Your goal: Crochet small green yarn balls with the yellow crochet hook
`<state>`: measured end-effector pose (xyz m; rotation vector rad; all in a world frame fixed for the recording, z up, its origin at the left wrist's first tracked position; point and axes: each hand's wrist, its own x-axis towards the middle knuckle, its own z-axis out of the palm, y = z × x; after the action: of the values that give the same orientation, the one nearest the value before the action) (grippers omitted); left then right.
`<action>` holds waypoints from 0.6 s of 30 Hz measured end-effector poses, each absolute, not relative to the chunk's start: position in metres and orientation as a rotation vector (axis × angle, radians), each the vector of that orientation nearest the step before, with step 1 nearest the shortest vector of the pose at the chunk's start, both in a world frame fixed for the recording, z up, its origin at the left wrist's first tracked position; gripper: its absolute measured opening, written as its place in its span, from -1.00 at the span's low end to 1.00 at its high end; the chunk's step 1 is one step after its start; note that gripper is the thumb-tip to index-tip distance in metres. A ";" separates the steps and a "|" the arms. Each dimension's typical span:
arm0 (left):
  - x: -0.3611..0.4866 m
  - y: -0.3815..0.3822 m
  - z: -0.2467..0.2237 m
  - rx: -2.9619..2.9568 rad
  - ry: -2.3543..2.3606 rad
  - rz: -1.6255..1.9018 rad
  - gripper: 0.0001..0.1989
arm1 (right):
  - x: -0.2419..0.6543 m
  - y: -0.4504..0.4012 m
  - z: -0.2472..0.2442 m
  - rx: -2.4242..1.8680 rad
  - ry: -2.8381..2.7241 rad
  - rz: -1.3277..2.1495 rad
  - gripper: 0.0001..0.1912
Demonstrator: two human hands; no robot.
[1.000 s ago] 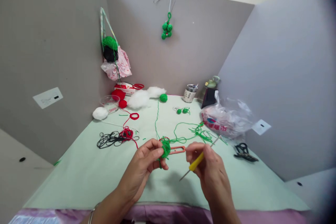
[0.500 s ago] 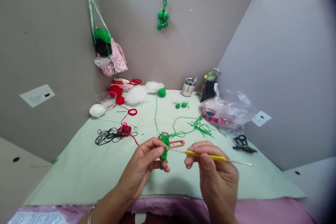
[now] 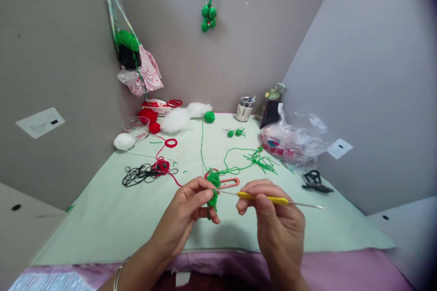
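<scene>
Between the thumb and fingers of my left hand (image 3: pixel 189 204) is a small green crochet piece (image 3: pixel 212 199), its lower edge hanging past the fingertips. My right hand (image 3: pixel 273 218) grips a crochet hook (image 3: pixel 262 197) by its yellow handle, with a metal shaft at each end. The hook's left tip meets the green piece by my left fingertips; exactly how it sits in the stitches is too small to see. Just behind lie a green yarn bundle (image 3: pixel 213 178) and an orange-pink stitch marker or pin-like tool (image 3: pixel 230 183). A green strand (image 3: pixel 202 145) runs back to a green yarn ball (image 3: pixel 209 117).
On the left lie tangled black cord (image 3: pixel 136 176), red yarn (image 3: pixel 161 166), a white yarn ball (image 3: pixel 124 141) and a clear tub (image 3: pixel 136 129). White stuffing (image 3: pixel 175 120) sits behind. Green yarn scraps (image 3: pixel 261 161), a plastic bag (image 3: pixel 290 141) and a black claw clip (image 3: pixel 316 183) are right.
My right hand and the hook have shifted slightly left, toward the green crochet piece. The whole view has moved a little. Both hands keep their hold.
</scene>
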<state>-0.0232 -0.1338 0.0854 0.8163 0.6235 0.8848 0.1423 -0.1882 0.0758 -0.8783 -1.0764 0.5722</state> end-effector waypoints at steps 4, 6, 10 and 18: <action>-0.023 -0.134 0.086 0.854 0.627 0.896 -0.69 | 0.142 -0.190 0.075 -0.903 -1.123 0.510 -0.81; -0.023 -0.134 0.086 0.894 0.640 0.911 -0.70 | 0.142 -0.192 0.076 -0.919 -1.158 0.461 -0.80; -0.024 -0.134 0.079 1.022 0.668 0.961 -0.73 | 0.142 -0.195 0.080 -0.940 -1.247 0.385 -0.81; -0.022 -0.136 0.077 0.952 0.672 0.894 -0.72 | 0.136 -0.192 0.072 -0.918 -1.223 0.425 -0.81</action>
<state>-0.0218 -0.1364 0.0772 0.9522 0.6723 0.8943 0.1355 -0.1920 0.0720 -0.9182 -1.2232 0.4254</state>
